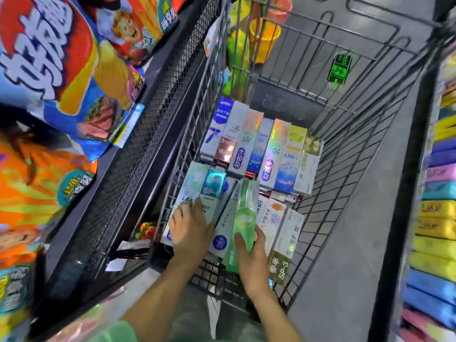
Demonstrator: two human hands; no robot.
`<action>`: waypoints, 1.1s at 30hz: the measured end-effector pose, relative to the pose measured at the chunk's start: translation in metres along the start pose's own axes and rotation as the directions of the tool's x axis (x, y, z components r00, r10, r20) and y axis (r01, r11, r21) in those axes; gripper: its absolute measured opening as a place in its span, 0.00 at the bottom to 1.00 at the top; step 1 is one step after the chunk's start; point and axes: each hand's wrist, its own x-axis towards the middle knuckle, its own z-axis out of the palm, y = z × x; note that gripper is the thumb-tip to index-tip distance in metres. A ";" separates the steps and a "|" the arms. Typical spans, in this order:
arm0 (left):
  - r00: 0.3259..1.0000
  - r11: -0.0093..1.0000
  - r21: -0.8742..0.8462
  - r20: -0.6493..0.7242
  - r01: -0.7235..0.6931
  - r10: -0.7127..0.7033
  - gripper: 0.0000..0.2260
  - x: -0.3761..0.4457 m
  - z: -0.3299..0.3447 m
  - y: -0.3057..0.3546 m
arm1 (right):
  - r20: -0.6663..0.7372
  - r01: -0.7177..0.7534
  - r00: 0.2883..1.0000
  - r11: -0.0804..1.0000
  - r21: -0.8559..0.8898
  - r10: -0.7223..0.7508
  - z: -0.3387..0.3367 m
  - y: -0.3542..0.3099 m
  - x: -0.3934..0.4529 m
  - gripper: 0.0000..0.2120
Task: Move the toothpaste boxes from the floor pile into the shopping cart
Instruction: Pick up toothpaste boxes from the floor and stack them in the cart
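Note:
A wire shopping cart [365, 134] stands in front of me, its floor lined with several toothpaste boxes [261, 149] in two rows. My right hand [251, 257] grips a green toothpaste box [243, 213] at its near end and holds it lengthwise over the near row. My left hand [191, 225] lies flat with straight fingers on a pale box with a teal SP-1 label [213, 186] at the cart's near left. The floor pile is out of view.
A black mesh shelf [138, 149] with large snack bags [61, 70] runs along the left of the cart. Coloured packs [436, 218] are stacked on a shelf at the right. Yellow and orange buckets [264, 38] stand beyond the cart. Grey floor shows to the right.

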 end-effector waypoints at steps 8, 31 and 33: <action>0.955 0.959 -0.038 0.087 -0.281 0.283 0.26 0.010 0.004 -0.039 | 0.013 0.049 0.999 0.999 0.016 -0.049 0.046 0.002 0.004 0.22; 0.781 0.786 0.107 0.253 -0.609 0.571 0.25 0.031 -0.012 -0.065 | -0.193 -0.136 0.981 0.782 -0.609 0.020 0.065 -0.001 0.016 0.21; 0.763 0.783 0.113 0.348 -0.612 0.545 0.27 0.032 -0.025 -0.057 | -0.172 -0.127 0.985 0.754 -0.645 0.019 0.055 -0.010 0.010 0.23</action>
